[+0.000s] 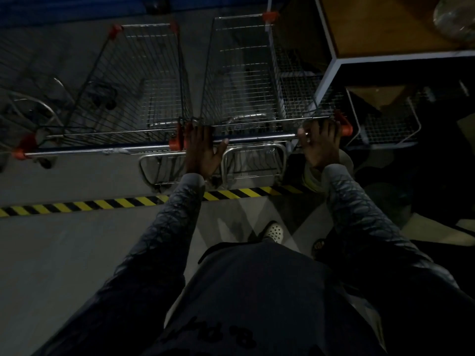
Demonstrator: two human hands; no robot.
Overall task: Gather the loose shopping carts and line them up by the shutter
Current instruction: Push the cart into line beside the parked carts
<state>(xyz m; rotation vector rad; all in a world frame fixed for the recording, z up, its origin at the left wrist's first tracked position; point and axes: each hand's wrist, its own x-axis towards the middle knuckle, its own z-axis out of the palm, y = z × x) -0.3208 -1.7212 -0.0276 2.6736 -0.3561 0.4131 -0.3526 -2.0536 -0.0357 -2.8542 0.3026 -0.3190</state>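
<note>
Held cart (239, 73): nose toward the shutter (77, 9), handle (259, 136) on the side away from it.
Grip: left hand (203, 147) curled over the handle's left end, right hand (321, 142) curled over its right end; both are grasping the bar.
Parked cart (133, 80): also nose-on to the shutter, just beside the held cart.
Risks, as judged:
- A skewed push could lock the two carts' handle ends or baskets together.
- The white-framed stand (331, 60), similarly close to the shutter on the opposite flank, could snag the wire side.
- Dim light hides the wheels.
</note>
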